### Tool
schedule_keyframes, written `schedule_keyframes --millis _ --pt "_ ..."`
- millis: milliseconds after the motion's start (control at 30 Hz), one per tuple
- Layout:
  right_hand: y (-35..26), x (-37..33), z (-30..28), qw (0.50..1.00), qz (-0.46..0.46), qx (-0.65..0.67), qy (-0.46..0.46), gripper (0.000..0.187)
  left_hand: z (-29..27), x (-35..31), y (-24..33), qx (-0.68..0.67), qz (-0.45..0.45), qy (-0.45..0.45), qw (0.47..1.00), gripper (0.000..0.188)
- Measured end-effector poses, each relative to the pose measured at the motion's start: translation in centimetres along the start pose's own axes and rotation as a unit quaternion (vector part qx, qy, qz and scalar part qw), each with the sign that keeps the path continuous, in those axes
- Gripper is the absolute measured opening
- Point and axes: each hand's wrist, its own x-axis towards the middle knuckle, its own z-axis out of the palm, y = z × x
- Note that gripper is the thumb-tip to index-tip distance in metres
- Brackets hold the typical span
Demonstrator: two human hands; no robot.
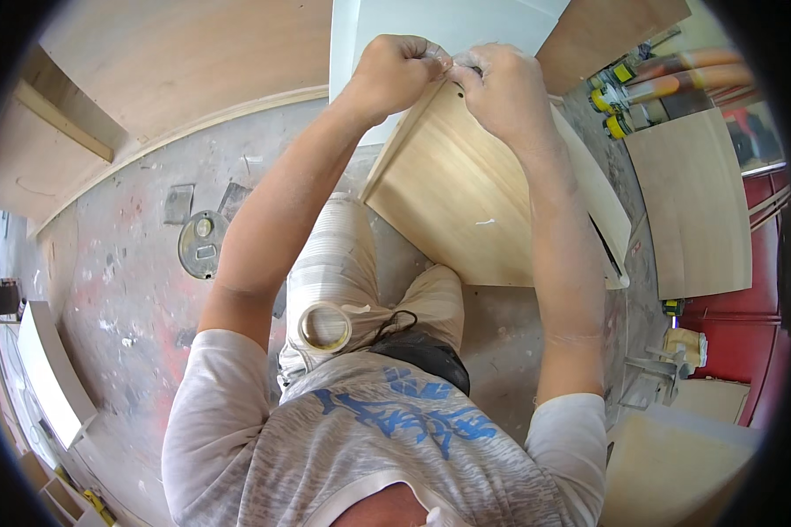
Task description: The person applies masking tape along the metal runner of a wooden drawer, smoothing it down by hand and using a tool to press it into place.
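The left hand and the right hand are held close together at the far upper corner of a pale wooden cabinet piece, their fingers curled inward and the fingertips nearly meeting. Whether anything is pinched between the fingertips cannot be told, as the spot is too small and partly covered. The cabinet piece is stood on the floor in front of the knees, partly hidden by the right forearm. Behind it, a white panel is seen. A roll of masking tape is rested at the lap. On the floor to the left, a round metal lid is seen near a grey square sheet.
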Motion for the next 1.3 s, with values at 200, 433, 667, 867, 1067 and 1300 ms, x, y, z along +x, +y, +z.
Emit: schedule_keyframes --millis 200,433,667,867,1067,1300 --pt "-0.1 -0.2 0.4 0.996 -0.05 0.04 0.056 0.013 0.7 0.4 0.4 -0.128 -0.07 0.043 0.988 0.02" --pt "-0.8 0.4 -1.0 0.988 0.105 0.104 -0.053 0.014 -0.5 2.7 -3.7 -0.186 -0.09 0.185 0.961 0.021" --pt "0.3 0.9 -0.6 0.983 0.098 0.056 -0.141 0.02 -0.6 0.0 -5.3 -0.163 0.047 0.158 0.973 0.051" --pt "0.3 1.1 0.2 0.985 0.113 -0.017 -0.129 0.022 -0.9 -0.4 -5.7 -0.139 0.082 0.082 0.983 0.078" --pt "0.3 1.3 1.0 0.984 0.13 -0.047 -0.116 0.019 -0.3 -0.2 -4.3 -0.099 0.085 0.066 0.989 0.091" --pt "1.1 2.0 2.0 0.986 0.128 -0.035 -0.097 0.022 -0.6 0.3 -3.0 -0.019 0.078 0.066 0.995 0.096"
